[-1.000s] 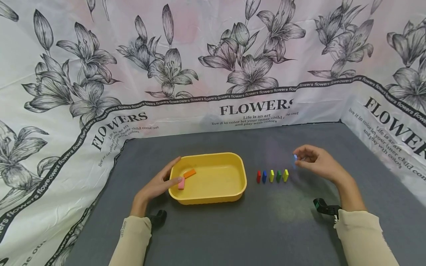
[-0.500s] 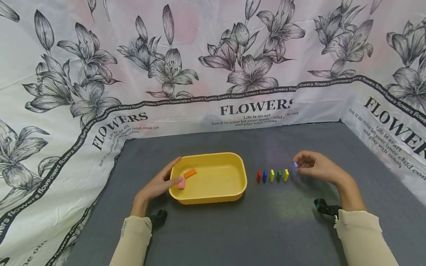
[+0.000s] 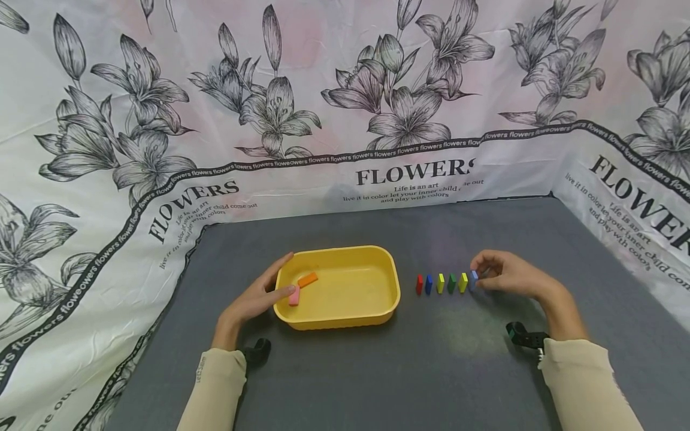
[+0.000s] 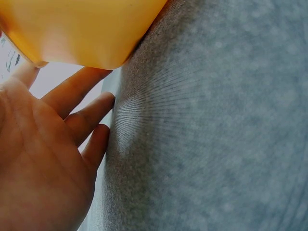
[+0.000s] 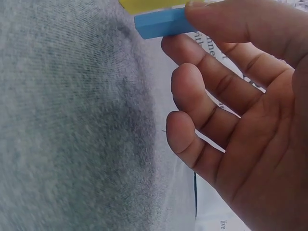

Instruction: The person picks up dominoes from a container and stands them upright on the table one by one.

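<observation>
My right hand (image 3: 509,274) pinches a light blue domino block (image 5: 163,23) between thumb and fingertips. The block stands upright on the table, at the right end of a row: a red block (image 3: 419,284), a dark blue block (image 3: 428,284), a yellow block (image 3: 440,284), a green block (image 3: 451,284) and another yellow block (image 3: 463,283). My left hand (image 3: 253,300) holds the left end of a yellow tray (image 3: 345,323), thumb over the rim and fingers outside. Inside the tray lie an orange block (image 3: 308,279) and a pink block (image 3: 293,296), partly under the thumb.
A dark grey cloth covers the table (image 3: 377,383). White flower-printed fabric (image 3: 302,185) hangs along the back and both sides. Between the tray and the red block is a narrow strip of table. Each wrist carries a black camera (image 3: 525,336).
My right hand has lowered the light blue block to the table and moved it left, close beside the end yellow block. The left hand and the tray have stayed in place.
</observation>
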A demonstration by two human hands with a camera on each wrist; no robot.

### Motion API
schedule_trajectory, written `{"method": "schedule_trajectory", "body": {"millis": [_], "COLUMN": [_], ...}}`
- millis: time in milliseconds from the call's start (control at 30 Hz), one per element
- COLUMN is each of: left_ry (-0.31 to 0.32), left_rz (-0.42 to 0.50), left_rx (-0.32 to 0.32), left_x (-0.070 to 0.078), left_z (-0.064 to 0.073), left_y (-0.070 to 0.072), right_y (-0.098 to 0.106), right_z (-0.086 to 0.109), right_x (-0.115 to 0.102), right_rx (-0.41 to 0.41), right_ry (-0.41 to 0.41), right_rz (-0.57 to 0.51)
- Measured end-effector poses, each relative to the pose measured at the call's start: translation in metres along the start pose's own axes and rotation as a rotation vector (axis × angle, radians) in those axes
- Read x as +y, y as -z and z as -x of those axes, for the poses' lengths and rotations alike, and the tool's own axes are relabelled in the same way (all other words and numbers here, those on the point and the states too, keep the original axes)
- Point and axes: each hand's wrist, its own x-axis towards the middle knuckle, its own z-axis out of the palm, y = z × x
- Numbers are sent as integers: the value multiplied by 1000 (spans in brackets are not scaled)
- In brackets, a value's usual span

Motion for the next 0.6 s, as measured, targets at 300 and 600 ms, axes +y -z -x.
{"method": "schedule_trajectory", "body": {"millis": [300,600], "left_ry": [7,9], "left_rz": [2,4], "left_rx": [-2,-4], "left_x": [0,-1], "left_z": [-1,-1], "left_y": [0,0], "right_y": [-3,-2], "right_z": [-1,-2], "right_x": [2,5], "right_rx": [-18,-14], "right_ry": [-3,6], "right_rz": [7,9]}}
